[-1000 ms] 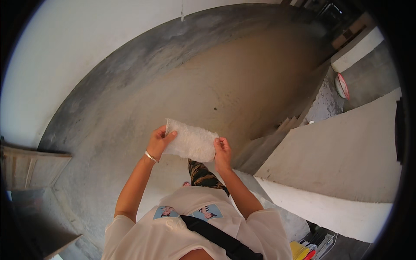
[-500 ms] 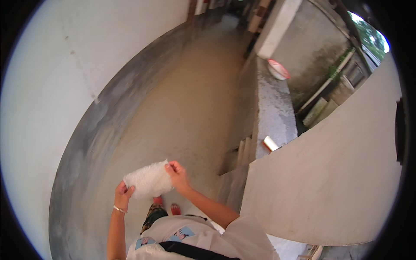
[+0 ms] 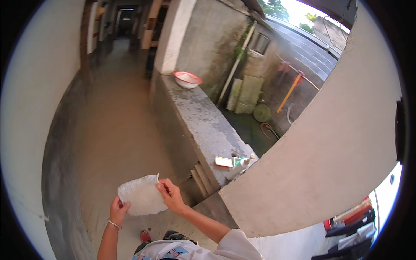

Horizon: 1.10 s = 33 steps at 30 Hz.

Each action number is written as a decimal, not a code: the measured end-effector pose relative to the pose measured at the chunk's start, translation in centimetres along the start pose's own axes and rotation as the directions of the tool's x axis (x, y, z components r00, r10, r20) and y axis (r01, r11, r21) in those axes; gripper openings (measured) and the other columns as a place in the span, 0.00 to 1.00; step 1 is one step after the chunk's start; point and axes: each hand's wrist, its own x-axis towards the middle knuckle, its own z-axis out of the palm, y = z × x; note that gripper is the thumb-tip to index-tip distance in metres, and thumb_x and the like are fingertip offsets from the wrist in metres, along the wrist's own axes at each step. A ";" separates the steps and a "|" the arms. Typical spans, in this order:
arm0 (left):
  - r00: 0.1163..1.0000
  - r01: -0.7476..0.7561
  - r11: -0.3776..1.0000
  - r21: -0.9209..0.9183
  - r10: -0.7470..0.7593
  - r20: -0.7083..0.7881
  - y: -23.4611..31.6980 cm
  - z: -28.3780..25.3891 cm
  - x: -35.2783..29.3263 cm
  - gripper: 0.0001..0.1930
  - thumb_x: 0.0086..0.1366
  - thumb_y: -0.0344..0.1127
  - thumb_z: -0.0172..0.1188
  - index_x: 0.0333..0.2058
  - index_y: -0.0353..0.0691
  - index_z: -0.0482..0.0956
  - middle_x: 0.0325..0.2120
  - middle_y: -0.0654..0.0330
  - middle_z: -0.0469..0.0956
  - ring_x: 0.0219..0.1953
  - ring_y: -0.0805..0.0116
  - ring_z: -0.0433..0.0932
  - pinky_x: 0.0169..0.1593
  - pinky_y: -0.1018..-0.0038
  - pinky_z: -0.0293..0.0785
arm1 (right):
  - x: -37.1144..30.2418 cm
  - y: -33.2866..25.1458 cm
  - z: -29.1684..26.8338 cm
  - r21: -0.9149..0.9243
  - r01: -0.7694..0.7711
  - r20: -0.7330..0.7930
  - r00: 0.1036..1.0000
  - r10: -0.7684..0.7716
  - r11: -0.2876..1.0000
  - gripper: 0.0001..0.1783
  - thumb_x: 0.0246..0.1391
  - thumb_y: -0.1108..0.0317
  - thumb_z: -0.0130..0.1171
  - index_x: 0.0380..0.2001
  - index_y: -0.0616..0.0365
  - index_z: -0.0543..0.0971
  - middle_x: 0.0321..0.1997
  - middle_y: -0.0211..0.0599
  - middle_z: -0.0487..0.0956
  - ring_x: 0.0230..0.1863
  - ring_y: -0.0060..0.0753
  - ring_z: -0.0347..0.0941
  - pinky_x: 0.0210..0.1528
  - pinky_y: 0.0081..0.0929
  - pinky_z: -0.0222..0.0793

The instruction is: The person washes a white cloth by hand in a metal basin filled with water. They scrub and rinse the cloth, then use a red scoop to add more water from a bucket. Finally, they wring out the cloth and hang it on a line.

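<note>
A small white cloth (image 3: 141,197) with a rough, fluffy edge is spread between my two hands in front of my body. My left hand (image 3: 117,210), with a bracelet at the wrist, pinches its lower left edge. At the upper right corner my right hand (image 3: 171,196) grips it between thumb and fingers. The cloth hangs above the floor, fairly flat and touching nothing else.
Right of me runs a concrete ledge (image 3: 203,117). On it are a red-rimmed white basin (image 3: 187,79), a pale rectangular dish (image 3: 223,162) and a white bottle (image 3: 238,169). Low steps (image 3: 202,180) sit at its foot. A white wall (image 3: 312,143) curves on the right; a corridor stretches ahead.
My view has swung to the right, bringing more of the ledge, the bottle and the yard into sight. Both hands still hold the cloth, which now lies opened flatter toward me.
</note>
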 end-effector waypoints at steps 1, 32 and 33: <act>0.997 -0.021 0.999 -0.029 0.023 0.067 0.8 0.5 2.0 0.20 0.55 0.26 0.57 0.48 0.37 0.67 0.39 0.64 0.74 0.37 0.76 0.72 0.40 0.79 0.68 | 1.0 -0.1 -0.6 -0.023 0.011 -0.051 0.999 -0.012 1.000 0.07 0.56 0.66 0.51 0.32 0.59 0.70 0.17 0.22 0.60 0.20 0.13 0.53 0.21 0.15 0.52; 0.417 0.295 0.930 -0.218 0.080 0.905 10.1 37.7 40.2 0.08 0.60 0.35 0.54 0.33 0.36 0.77 0.22 0.73 0.72 0.24 0.86 0.66 0.28 0.86 0.61 | 21.7 1.9 -27.8 -0.665 -0.459 -0.644 0.752 -0.142 0.590 0.09 0.52 0.66 0.55 0.30 0.62 0.75 0.26 0.39 0.75 0.25 0.28 0.68 0.28 0.23 0.64; 0.363 0.337 0.921 -0.197 0.065 0.929 10.3 38.5 40.8 0.08 0.60 0.35 0.54 0.32 0.37 0.77 0.21 0.73 0.72 0.23 0.86 0.66 0.28 0.86 0.61 | 21.8 0.9 -28.2 -0.685 -0.500 -0.667 0.723 -0.180 0.531 0.10 0.52 0.66 0.55 0.31 0.62 0.76 0.27 0.40 0.75 0.25 0.30 0.69 0.28 0.23 0.65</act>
